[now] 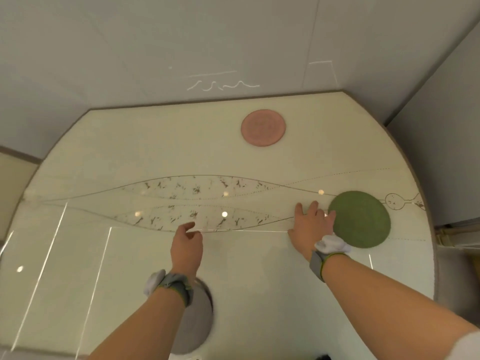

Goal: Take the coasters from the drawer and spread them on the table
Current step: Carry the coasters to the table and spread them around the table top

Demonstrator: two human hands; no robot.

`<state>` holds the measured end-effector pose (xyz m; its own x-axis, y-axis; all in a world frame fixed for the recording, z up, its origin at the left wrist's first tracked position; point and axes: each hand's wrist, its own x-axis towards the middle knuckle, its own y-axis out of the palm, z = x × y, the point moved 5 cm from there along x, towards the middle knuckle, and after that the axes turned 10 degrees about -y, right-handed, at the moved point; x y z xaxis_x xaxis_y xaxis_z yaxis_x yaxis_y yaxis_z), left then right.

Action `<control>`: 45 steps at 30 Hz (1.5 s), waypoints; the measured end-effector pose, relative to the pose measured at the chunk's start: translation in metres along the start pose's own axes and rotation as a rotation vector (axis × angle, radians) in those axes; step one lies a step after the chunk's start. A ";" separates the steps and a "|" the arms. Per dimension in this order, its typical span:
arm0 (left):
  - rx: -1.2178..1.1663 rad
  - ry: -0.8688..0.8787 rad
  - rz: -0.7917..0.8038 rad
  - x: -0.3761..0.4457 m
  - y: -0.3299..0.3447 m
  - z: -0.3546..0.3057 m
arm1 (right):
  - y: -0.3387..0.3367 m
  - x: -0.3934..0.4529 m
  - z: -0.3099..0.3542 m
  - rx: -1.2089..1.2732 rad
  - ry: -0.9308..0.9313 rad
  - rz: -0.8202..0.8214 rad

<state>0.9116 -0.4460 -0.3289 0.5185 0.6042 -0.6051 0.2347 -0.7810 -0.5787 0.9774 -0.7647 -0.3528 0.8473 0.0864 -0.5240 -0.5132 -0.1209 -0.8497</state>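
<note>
A round pink coaster (263,128) lies flat near the far edge of the cream table (124,141). A larger-looking green coaster (361,219) lies on the right side. My right hand (310,224) rests flat with fingers spread, its fingertips touching the green coaster's left rim. My left hand (186,241) hovers over the table middle, fingers loosely curled and holding nothing. A grey coaster (201,323) lies near the front edge, partly hidden under my left forearm. The drawer is out of view.
The glossy table has a drawn leaf pattern (192,201) across its middle and a rounded outline. Pale walls stand close behind it and to the right. Both wrists wear grey bands with white cloth.
</note>
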 end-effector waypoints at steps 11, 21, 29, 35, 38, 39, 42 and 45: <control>0.395 0.093 -0.080 -0.014 -0.096 0.140 | 0.059 -0.097 0.139 0.086 -0.184 -0.086; 0.753 0.278 -0.033 -0.012 -0.102 0.172 | 0.068 -0.146 0.237 0.187 -0.320 -0.119; 0.531 0.151 0.075 -0.004 -0.109 0.186 | 0.078 -0.170 0.264 0.219 -0.188 -0.122; 0.570 0.121 0.165 0.008 -0.119 0.193 | 0.077 -0.170 0.269 0.242 -0.133 -0.126; 0.503 0.118 0.137 0.004 -0.131 0.203 | 0.073 -0.161 0.270 0.229 -0.119 -0.131; 0.448 0.095 0.129 0.003 -0.138 0.209 | 0.070 -0.157 0.273 0.222 -0.127 -0.135; 0.293 0.004 0.081 0.004 -0.161 0.230 | 0.064 -0.144 0.282 0.224 -0.199 -0.138; 0.163 -0.072 0.091 0.004 -0.177 0.247 | 0.064 -0.131 0.290 0.261 -0.160 -0.116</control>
<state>0.6695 -0.2658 -0.3637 0.4703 0.5467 -0.6928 0.0500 -0.8003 -0.5976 0.7938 -0.4975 -0.3550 0.8805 0.2420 -0.4077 -0.4498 0.1545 -0.8797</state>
